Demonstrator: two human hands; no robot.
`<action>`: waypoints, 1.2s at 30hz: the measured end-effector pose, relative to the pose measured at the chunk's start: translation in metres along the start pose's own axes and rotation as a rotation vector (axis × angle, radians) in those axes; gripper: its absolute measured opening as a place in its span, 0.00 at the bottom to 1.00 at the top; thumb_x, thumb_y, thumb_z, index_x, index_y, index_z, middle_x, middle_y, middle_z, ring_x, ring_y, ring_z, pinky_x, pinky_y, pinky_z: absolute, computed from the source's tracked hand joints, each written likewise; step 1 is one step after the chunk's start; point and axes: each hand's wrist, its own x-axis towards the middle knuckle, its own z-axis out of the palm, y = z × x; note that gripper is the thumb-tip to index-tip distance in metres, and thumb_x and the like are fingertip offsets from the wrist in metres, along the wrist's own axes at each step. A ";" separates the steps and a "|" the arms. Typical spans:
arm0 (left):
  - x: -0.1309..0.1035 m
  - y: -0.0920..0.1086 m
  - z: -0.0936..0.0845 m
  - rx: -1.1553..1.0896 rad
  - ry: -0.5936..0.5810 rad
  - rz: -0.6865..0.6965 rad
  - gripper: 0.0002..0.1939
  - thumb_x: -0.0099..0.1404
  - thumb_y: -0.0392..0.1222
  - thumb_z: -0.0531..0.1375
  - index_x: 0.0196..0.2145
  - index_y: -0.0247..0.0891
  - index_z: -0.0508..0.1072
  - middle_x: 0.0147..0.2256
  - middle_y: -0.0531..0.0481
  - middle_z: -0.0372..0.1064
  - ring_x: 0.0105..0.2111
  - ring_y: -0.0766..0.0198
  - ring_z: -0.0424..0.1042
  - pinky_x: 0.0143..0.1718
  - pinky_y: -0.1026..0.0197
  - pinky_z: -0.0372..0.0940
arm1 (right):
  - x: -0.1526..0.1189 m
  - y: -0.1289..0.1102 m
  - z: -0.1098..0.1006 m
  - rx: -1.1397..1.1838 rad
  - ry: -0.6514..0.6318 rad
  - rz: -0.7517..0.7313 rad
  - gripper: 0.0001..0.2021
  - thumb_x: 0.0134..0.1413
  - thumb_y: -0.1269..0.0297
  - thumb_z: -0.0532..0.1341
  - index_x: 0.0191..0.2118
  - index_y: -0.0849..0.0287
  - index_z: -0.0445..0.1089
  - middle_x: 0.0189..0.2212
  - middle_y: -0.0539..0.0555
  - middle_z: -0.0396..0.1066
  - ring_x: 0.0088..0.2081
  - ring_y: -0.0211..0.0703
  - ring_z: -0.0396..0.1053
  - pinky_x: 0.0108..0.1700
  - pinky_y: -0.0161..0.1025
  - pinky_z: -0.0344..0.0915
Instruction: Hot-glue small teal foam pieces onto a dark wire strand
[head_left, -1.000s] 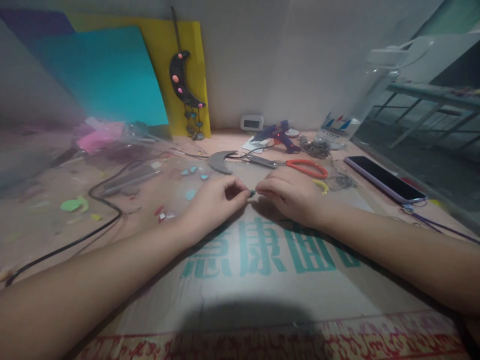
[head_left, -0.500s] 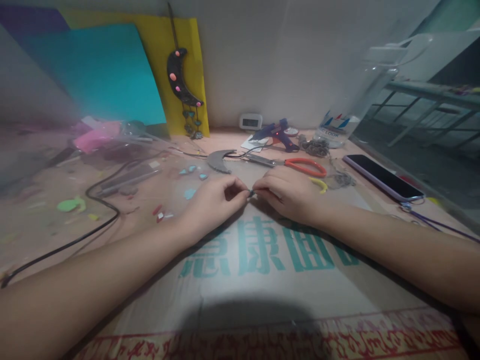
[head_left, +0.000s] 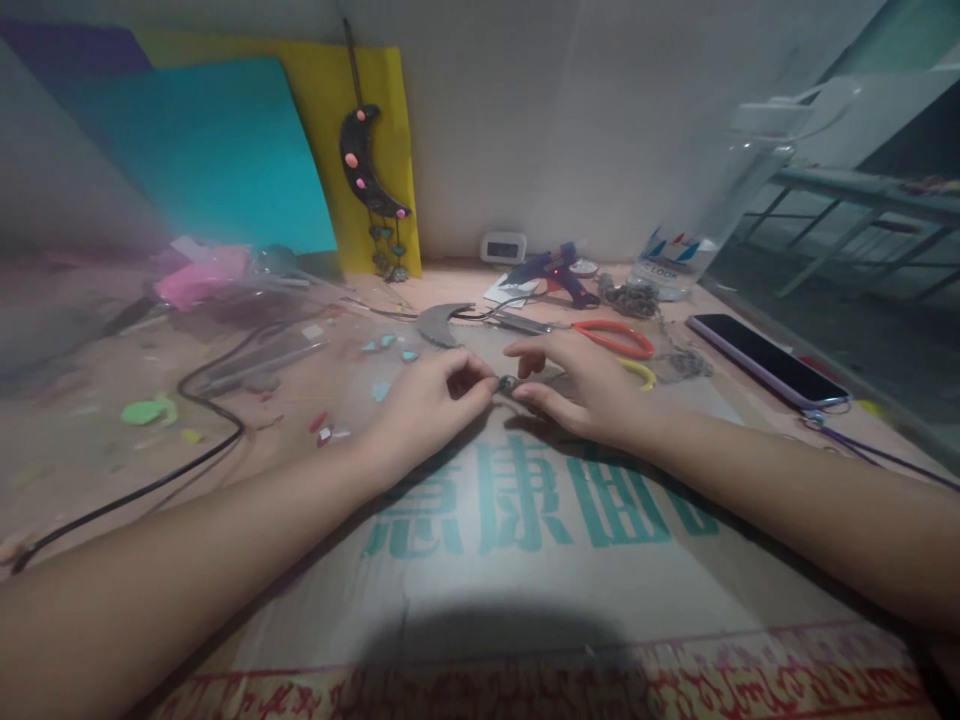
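Observation:
My left hand (head_left: 446,395) pinches a small dark grey piece (head_left: 506,383) between thumb and fingertips, just above the cardboard sheet (head_left: 480,610). What the piece is made of is too small to tell. Close on its right, my right hand (head_left: 577,385) has thumb and fingers apart, with nothing clearly gripped. Behind the hands lies a grey crescent cut-out (head_left: 442,325). Beside it are orange-handled scissors (head_left: 613,338). Several small light-blue pieces (head_left: 381,389) lie left of my left hand.
A blue glue gun (head_left: 555,270), a small digital clock (head_left: 503,247), grey yarn (head_left: 630,297) and a clear bottle (head_left: 675,260) stand at the back. A phone (head_left: 765,358) lies right. A black cable (head_left: 202,440) runs along the left. A decorated crescent (head_left: 364,165) hangs before yellow card.
My right hand has loosened its pinch, its fingers spreading away from the small grey piece. My left hand still holds the piece. The view has shifted slightly.

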 end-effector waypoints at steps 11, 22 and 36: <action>0.001 -0.001 -0.001 -0.039 0.022 -0.110 0.08 0.62 0.42 0.56 0.31 0.37 0.72 0.31 0.52 0.73 0.33 0.64 0.70 0.35 0.63 0.62 | 0.004 -0.002 0.004 0.116 -0.030 0.142 0.11 0.52 0.64 0.65 0.41 0.59 0.68 0.33 0.53 0.73 0.36 0.43 0.70 0.40 0.40 0.63; 0.000 0.000 0.000 -0.040 0.001 -0.052 0.07 0.62 0.40 0.56 0.31 0.36 0.72 0.30 0.52 0.73 0.32 0.64 0.70 0.35 0.65 0.62 | 0.004 -0.011 -0.001 0.143 0.016 0.237 0.04 0.55 0.68 0.60 0.36 0.61 0.71 0.28 0.50 0.72 0.29 0.37 0.68 0.32 0.34 0.61; 0.001 0.000 0.002 0.002 0.016 -0.056 0.06 0.62 0.39 0.56 0.30 0.36 0.72 0.29 0.53 0.72 0.31 0.65 0.69 0.33 0.64 0.61 | 0.001 -0.008 0.009 0.664 -0.051 0.348 0.10 0.58 0.69 0.56 0.46 0.59 0.64 0.37 0.53 0.70 0.32 0.36 0.71 0.35 0.36 0.69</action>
